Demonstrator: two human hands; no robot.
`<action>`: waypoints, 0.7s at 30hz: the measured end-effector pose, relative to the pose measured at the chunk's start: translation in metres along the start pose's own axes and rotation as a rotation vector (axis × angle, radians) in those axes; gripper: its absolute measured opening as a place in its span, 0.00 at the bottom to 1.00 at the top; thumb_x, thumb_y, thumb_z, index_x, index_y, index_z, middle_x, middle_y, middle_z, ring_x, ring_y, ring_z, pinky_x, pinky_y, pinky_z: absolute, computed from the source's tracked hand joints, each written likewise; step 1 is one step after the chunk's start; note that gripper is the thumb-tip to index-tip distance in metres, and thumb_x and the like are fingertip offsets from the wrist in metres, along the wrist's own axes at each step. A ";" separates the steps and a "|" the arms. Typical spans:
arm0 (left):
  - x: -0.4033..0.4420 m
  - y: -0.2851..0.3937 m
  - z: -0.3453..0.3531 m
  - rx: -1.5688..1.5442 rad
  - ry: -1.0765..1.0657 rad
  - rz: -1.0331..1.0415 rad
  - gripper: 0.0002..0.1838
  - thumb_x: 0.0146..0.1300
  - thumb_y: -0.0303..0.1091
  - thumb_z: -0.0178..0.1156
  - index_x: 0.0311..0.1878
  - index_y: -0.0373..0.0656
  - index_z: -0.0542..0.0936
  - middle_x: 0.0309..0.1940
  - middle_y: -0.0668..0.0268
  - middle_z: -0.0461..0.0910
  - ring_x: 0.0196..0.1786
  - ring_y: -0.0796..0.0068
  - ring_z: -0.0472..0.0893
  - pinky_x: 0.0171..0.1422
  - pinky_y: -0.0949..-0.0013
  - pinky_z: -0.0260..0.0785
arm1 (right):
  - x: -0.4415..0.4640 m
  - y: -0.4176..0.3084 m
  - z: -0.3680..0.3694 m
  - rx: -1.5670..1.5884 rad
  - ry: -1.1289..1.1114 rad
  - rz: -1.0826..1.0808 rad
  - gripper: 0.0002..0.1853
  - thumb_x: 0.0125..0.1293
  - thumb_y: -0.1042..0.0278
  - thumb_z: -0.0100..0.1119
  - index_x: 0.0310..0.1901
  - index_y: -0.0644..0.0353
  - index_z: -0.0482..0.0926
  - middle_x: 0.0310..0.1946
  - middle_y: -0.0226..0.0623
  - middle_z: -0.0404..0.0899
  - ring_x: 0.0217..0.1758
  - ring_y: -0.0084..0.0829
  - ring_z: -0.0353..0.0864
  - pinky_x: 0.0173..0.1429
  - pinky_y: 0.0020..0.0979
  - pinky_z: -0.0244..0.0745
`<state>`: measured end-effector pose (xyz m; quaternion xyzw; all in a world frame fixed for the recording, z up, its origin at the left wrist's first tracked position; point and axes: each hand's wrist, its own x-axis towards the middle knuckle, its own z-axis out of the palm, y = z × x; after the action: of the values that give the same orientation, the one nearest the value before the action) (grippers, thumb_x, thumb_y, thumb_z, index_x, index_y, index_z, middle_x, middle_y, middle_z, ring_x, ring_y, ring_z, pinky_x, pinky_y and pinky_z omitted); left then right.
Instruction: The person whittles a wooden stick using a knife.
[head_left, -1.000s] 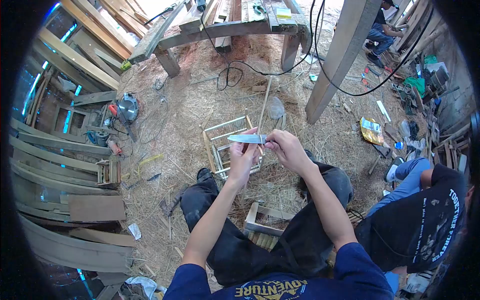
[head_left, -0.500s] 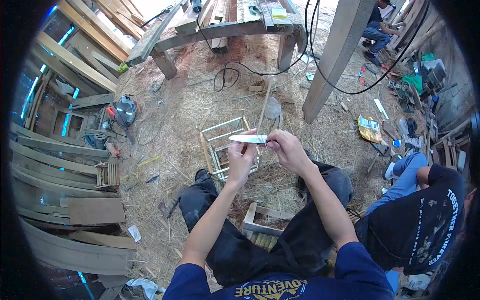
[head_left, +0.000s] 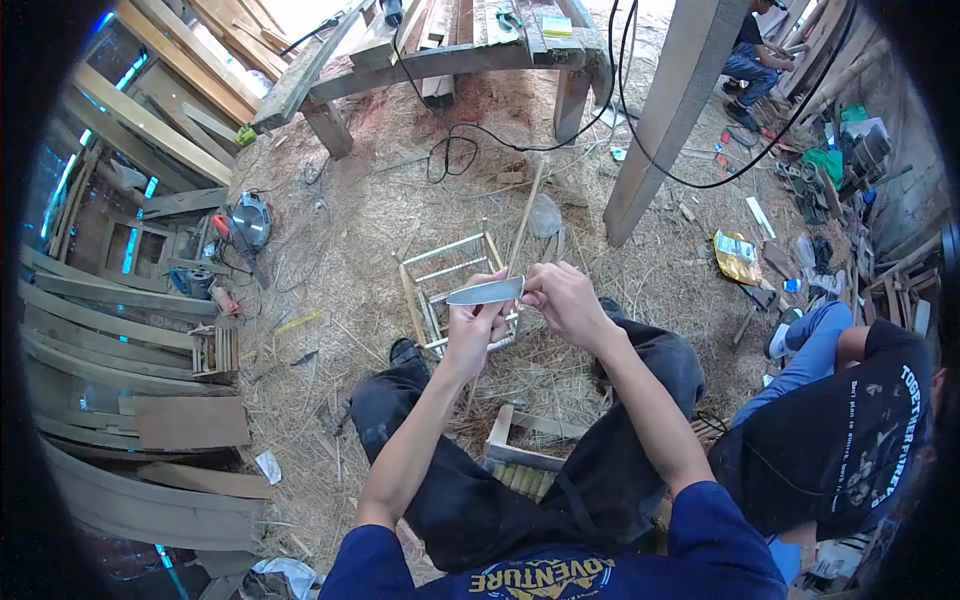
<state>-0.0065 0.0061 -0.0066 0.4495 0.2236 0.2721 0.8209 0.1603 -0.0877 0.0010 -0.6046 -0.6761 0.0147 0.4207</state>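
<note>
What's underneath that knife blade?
Below the knife blade are the left hand and, farther down, part of a slatted wooden frame. A thin wooden strip runs toward the blade's far side. Whatever the blade itself covers, including any cut, is hidden.

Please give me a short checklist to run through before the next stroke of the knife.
1. Knife held: ok; the right hand has its handle end.
2. Thin stick held: ok; the left hand grips it.
3. Left hand clear of the blade: cannot tell; the blade crosses in front of it, and any gap is hidden.
4. Knife tip away from the nearby person: ok; it points to the opposite side.
5. Floor ahead uncluttered: not ok; a slatted wooden frame lies there among shavings.
</note>
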 end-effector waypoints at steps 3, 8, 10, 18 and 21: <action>-0.004 -0.001 0.001 0.030 0.019 -0.012 0.15 0.75 0.29 0.56 0.62 0.43 0.76 0.32 0.70 0.74 0.23 0.91 0.61 0.22 0.82 0.49 | -0.004 0.004 0.001 -0.040 -0.034 -0.005 0.08 0.61 0.70 0.64 0.38 0.58 0.75 0.33 0.38 0.76 0.37 0.41 0.77 0.44 0.38 0.69; -0.010 0.002 0.001 0.029 0.027 -0.021 0.15 0.76 0.28 0.55 0.63 0.42 0.75 0.33 0.71 0.74 0.23 0.91 0.61 0.23 0.82 0.51 | -0.004 0.002 -0.003 -0.074 -0.005 -0.026 0.08 0.60 0.70 0.65 0.39 0.57 0.75 0.33 0.36 0.76 0.38 0.39 0.77 0.45 0.37 0.69; -0.013 0.008 0.004 -0.018 0.036 -0.018 0.15 0.76 0.28 0.54 0.63 0.41 0.75 0.33 0.71 0.74 0.23 0.91 0.61 0.22 0.82 0.51 | -0.004 0.005 -0.005 -0.096 0.012 -0.023 0.09 0.60 0.70 0.66 0.39 0.57 0.76 0.33 0.35 0.76 0.38 0.39 0.77 0.45 0.37 0.68; -0.015 0.011 0.002 0.045 -0.024 -0.010 0.10 0.76 0.33 0.56 0.56 0.42 0.76 0.30 0.74 0.71 0.23 0.91 0.62 0.22 0.84 0.50 | -0.010 0.018 -0.012 -0.205 -0.019 0.017 0.08 0.61 0.69 0.65 0.38 0.57 0.76 0.34 0.37 0.79 0.38 0.39 0.78 0.47 0.36 0.68; -0.028 0.019 0.003 0.039 -0.020 -0.097 0.10 0.75 0.32 0.55 0.55 0.43 0.76 0.29 0.75 0.70 0.23 0.90 0.62 0.23 0.84 0.51 | -0.020 0.045 -0.011 -0.157 0.228 0.163 0.07 0.66 0.67 0.63 0.38 0.58 0.75 0.33 0.40 0.79 0.37 0.43 0.78 0.45 0.39 0.70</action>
<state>-0.0301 -0.0053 0.0149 0.4567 0.2421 0.2234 0.8264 0.2012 -0.0977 -0.0267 -0.6864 -0.5717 -0.0727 0.4436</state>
